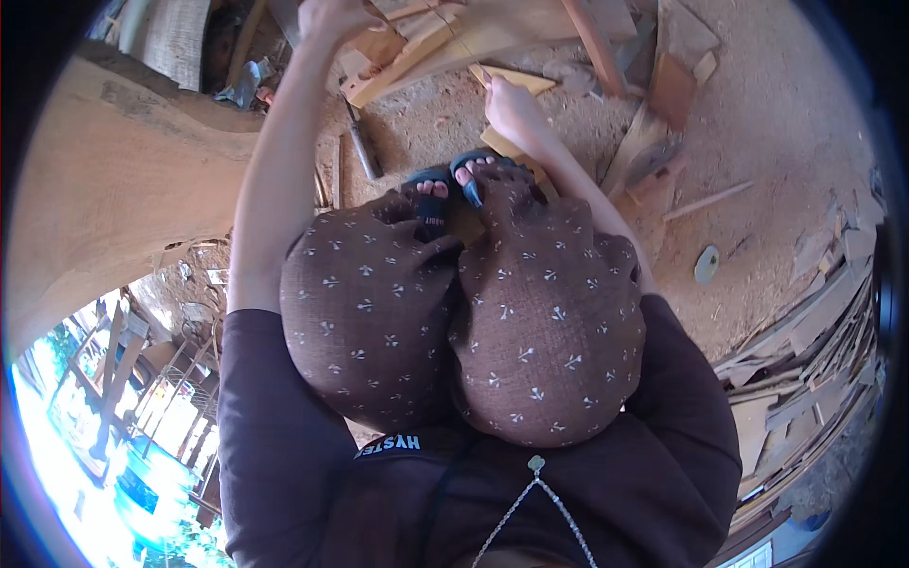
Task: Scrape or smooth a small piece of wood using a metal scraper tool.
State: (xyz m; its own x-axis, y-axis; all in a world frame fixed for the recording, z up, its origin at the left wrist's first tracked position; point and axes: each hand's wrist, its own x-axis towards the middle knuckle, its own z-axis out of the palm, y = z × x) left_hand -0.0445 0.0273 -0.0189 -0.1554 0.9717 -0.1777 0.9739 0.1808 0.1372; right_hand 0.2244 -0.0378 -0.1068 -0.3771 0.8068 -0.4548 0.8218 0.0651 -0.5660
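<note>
At the top edge, my left hand (334,20) rests by a wooden block (380,46); its fingers are partly cut off by the picture's edge, so its hold is unclear. The block lies against a pale wooden batten (405,65). My right hand (505,103) is closed on the lower end of a thin dark line (461,44), perhaps a wire or cord, which slants up and left across the batten's end. Beside the right fingers lies a triangular wood offcut (525,78). A dark metal tool (363,145), its kind unclear, lies on the ground below the batten.
A large wooden slab (128,184) stands at left. Reddish boards (595,50) and offcuts (671,92) lie at upper right. On the dusty ground are a thin stick (710,200) and a round disc (706,264). Scrap wood (802,348) is piled at right.
</note>
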